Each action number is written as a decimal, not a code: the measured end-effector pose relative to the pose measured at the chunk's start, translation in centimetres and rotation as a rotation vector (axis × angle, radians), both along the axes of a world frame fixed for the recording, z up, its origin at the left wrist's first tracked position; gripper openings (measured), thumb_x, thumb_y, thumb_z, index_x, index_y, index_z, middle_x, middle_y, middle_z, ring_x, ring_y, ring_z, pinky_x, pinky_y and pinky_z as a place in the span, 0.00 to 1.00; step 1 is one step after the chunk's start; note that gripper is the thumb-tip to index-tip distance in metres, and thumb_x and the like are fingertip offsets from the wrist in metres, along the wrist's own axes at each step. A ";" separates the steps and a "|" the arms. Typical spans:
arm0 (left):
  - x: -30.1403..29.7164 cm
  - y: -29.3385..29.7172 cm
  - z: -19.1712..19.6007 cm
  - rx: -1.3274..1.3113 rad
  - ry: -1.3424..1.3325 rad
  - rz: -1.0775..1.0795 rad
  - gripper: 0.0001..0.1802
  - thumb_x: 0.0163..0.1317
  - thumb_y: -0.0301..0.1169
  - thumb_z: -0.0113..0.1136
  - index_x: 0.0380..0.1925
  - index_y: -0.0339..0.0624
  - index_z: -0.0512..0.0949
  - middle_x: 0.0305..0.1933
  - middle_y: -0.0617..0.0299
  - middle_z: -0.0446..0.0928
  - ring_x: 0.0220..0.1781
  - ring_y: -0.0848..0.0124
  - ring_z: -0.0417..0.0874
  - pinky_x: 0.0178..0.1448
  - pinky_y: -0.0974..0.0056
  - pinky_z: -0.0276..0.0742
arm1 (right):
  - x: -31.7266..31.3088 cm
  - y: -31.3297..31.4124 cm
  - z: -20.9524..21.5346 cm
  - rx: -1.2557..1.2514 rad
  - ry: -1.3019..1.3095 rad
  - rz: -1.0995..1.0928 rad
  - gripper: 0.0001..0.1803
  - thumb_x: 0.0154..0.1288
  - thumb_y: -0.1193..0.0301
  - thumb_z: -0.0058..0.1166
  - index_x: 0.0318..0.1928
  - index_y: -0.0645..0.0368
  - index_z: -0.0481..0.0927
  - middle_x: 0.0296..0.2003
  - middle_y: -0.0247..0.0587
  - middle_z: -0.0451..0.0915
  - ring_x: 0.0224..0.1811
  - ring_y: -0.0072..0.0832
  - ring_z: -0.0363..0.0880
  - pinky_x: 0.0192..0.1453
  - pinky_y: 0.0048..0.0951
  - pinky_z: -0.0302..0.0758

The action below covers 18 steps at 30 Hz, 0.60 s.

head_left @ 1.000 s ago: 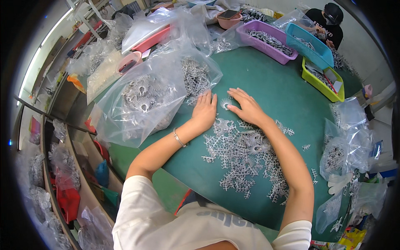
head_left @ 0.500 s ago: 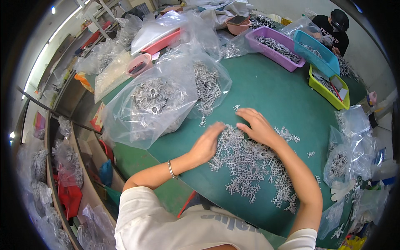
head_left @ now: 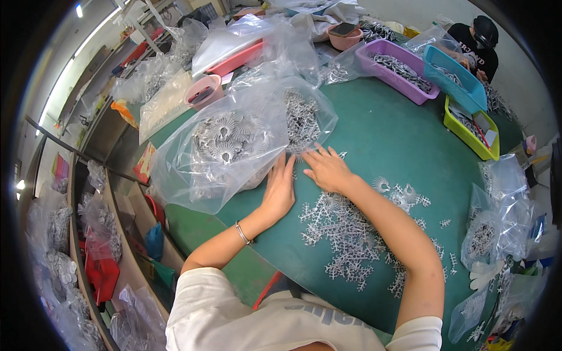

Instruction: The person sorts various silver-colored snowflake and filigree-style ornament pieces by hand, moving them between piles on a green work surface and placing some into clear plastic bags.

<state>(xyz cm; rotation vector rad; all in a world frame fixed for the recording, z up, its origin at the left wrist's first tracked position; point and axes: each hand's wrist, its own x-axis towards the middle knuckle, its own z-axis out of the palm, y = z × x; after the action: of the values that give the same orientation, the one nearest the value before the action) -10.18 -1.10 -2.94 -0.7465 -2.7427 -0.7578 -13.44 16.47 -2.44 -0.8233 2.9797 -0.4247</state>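
From the head camera, both hands lie flat and open on the green desk (head_left: 380,134), gripping nothing. The left hand (head_left: 280,190) rests against the edge of a clear plastic bag (head_left: 228,146) full of grey round parts. The right hand (head_left: 329,169) sits just beside it, at the top of a spread pile of grey plastic parts (head_left: 351,234).
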 end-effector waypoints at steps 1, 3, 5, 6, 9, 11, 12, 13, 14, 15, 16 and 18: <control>-0.5 -0.3 -0.1 0.067 -0.014 -0.007 0.33 0.57 0.16 0.46 0.64 0.36 0.53 0.69 0.39 0.48 0.71 0.46 0.49 0.71 0.51 0.49 | -0.2 -0.3 0.0 -0.035 0.018 -0.018 0.28 0.67 0.57 0.41 0.63 0.59 0.61 0.62 0.43 0.63 0.68 0.43 0.53 0.69 0.48 0.52; -1.0 -0.7 0.0 0.163 -0.024 0.024 0.32 0.55 0.13 0.45 0.62 0.35 0.57 0.68 0.42 0.53 0.69 0.49 0.56 0.69 0.59 0.55 | -0.5 -0.9 0.1 -0.103 0.053 -0.058 0.29 0.67 0.56 0.42 0.63 0.59 0.61 0.62 0.43 0.63 0.68 0.42 0.53 0.68 0.48 0.53; -1.7 -0.9 0.6 0.188 -0.059 0.039 0.29 0.54 0.12 0.45 0.60 0.34 0.61 0.68 0.44 0.56 0.68 0.51 0.59 0.67 0.60 0.58 | -0.6 -1.1 0.0 -0.101 0.052 -0.074 0.29 0.66 0.54 0.43 0.62 0.59 0.63 0.61 0.42 0.64 0.67 0.42 0.55 0.67 0.47 0.55; -1.8 -0.9 0.9 0.202 -0.076 0.048 0.28 0.54 0.12 0.45 0.58 0.33 0.62 0.67 0.46 0.57 0.67 0.52 0.61 0.66 0.60 0.60 | -0.5 -1.2 0.3 -0.099 0.053 -0.081 0.30 0.65 0.54 0.43 0.62 0.59 0.63 0.61 0.42 0.64 0.67 0.41 0.56 0.66 0.46 0.55; -2.1 -0.7 0.4 0.278 -0.040 0.061 0.25 0.55 0.11 0.44 0.55 0.32 0.67 0.64 0.48 0.63 0.65 0.53 0.65 0.64 0.61 0.63 | -0.7 -1.5 1.4 -0.099 -0.013 -0.025 0.30 0.63 0.54 0.47 0.60 0.60 0.65 0.59 0.41 0.67 0.64 0.40 0.60 0.65 0.42 0.57; -2.4 -0.7 0.4 0.282 -0.009 0.065 0.24 0.55 0.11 0.44 0.54 0.31 0.67 0.63 0.48 0.64 0.64 0.53 0.66 0.64 0.61 0.63 | -0.6 -1.4 0.6 -0.069 0.100 0.031 0.30 0.63 0.53 0.47 0.59 0.60 0.67 0.58 0.40 0.68 0.60 0.38 0.64 0.63 0.41 0.59; -2.5 -0.4 0.4 0.282 0.010 0.066 0.24 0.55 0.11 0.44 0.54 0.31 0.67 0.63 0.48 0.65 0.63 0.52 0.67 0.64 0.61 0.63 | -0.4 -1.1 0.6 -0.048 0.155 0.055 0.30 0.63 0.53 0.47 0.58 0.59 0.67 0.58 0.40 0.68 0.58 0.37 0.65 0.62 0.40 0.60; -2.7 -0.2 0.4 0.281 0.028 0.067 0.23 0.56 0.11 0.43 0.54 0.31 0.67 0.62 0.48 0.65 0.63 0.52 0.67 0.64 0.61 0.63 | 0.2 -0.6 0.6 -0.034 0.151 0.088 0.30 0.63 0.52 0.47 0.58 0.59 0.68 0.58 0.41 0.68 0.59 0.37 0.65 0.62 0.41 0.60; -2.8 -0.1 0.4 0.287 0.055 0.064 0.24 0.55 0.11 0.43 0.54 0.31 0.67 0.62 0.47 0.65 0.63 0.52 0.67 0.64 0.61 0.63 | 1.0 0.0 0.5 -0.020 0.148 0.121 0.30 0.63 0.51 0.46 0.58 0.59 0.68 0.58 0.42 0.68 0.60 0.38 0.64 0.63 0.41 0.59; -2.7 -0.1 0.4 0.289 0.081 0.067 0.24 0.55 0.10 0.43 0.53 0.31 0.67 0.62 0.47 0.65 0.63 0.52 0.67 0.64 0.61 0.63 | 1.6 0.3 1.0 -0.009 0.142 0.159 0.30 0.63 0.50 0.45 0.57 0.59 0.69 0.58 0.43 0.68 0.61 0.38 0.64 0.63 0.41 0.59; -2.6 -0.3 0.3 0.292 0.105 0.073 0.24 0.54 0.10 0.43 0.53 0.31 0.68 0.63 0.47 0.65 0.63 0.52 0.67 0.64 0.61 0.63 | 2.2 0.2 2.6 0.067 0.014 0.166 0.29 0.63 0.51 0.45 0.57 0.59 0.69 0.58 0.43 0.68 0.61 0.38 0.64 0.63 0.41 0.59; -1.9 -0.3 1.1 0.314 0.069 0.058 0.24 0.54 0.10 0.43 0.53 0.32 0.68 0.62 0.46 0.66 0.63 0.51 0.67 0.64 0.60 0.63 | 3.2 0.5 5.5 0.223 -0.240 0.175 0.27 0.64 0.53 0.45 0.56 0.59 0.70 0.57 0.42 0.69 0.61 0.39 0.64 0.64 0.40 0.59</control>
<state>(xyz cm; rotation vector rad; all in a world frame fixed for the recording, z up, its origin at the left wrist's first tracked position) -12.13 -1.36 -1.80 -0.6096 -2.4882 -1.0925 -10.23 17.00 3.02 -0.9261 2.6468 -0.1671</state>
